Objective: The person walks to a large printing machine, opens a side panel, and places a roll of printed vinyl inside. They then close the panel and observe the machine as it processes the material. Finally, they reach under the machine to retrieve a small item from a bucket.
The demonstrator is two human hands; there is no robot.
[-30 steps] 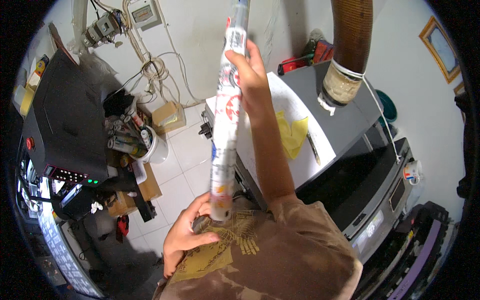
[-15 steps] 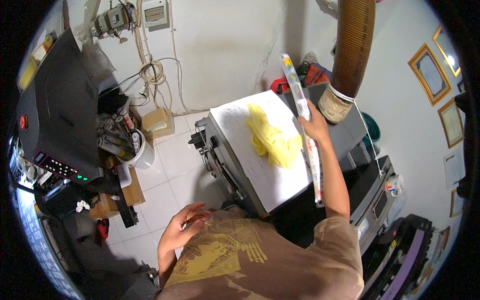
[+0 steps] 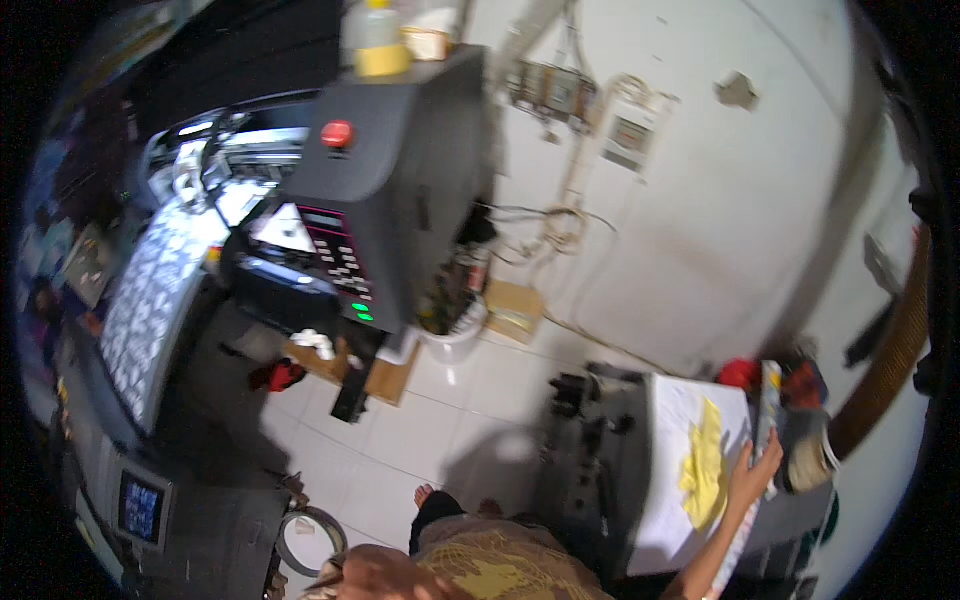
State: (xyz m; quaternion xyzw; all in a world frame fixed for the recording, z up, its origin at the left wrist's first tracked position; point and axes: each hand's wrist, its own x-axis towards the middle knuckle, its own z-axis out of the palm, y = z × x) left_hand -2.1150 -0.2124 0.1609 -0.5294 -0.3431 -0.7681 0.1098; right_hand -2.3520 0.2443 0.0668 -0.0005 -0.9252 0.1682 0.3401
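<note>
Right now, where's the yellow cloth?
In the head view, the yellow cloth lies at the right on the white paper, left of the right hand.

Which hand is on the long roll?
The right hand, beside the yellow cloth, holds the roll; the left hand, blurred at the picture's lower edge, is well away from it.
</note>
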